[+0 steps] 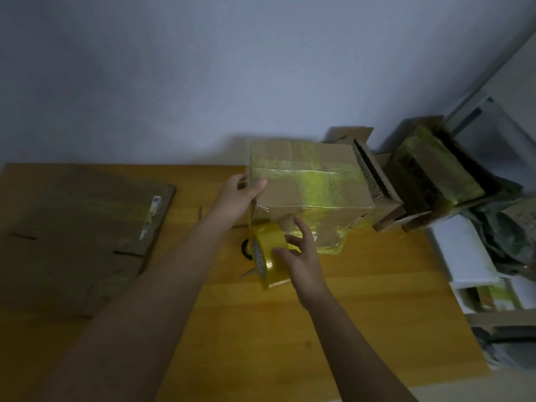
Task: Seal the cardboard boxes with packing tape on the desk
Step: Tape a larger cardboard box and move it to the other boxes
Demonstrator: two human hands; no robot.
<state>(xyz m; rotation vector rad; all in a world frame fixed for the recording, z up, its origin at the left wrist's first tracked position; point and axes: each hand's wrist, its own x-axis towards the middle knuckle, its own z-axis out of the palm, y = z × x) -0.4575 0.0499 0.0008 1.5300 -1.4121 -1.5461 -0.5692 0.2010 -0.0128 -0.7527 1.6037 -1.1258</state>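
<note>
Head view, I note: right hand [301,256] grasps tape roll [268,256] just below the box [307,187] — left hand [239,195] grips its left corner.

- A cardboard box [307,187] sits at the centre of the frame on the wooden tabletop [362,300], its top crossed with yellowish tape strips.
- The left hand [239,195] grips the box's upper left corner, thumb lying on the top face.
- The right hand [301,256] holds a yellow tape roll [268,256] just below the box's near left edge, fingers spread over the roll; a thin strip runs from the roll up to the box corner.
- A flattened cardboard sheet [75,233] lies at the left of the frame.
- More taped boxes [429,175] stand crowded at the right, beside white foam pieces [461,250].
</note>
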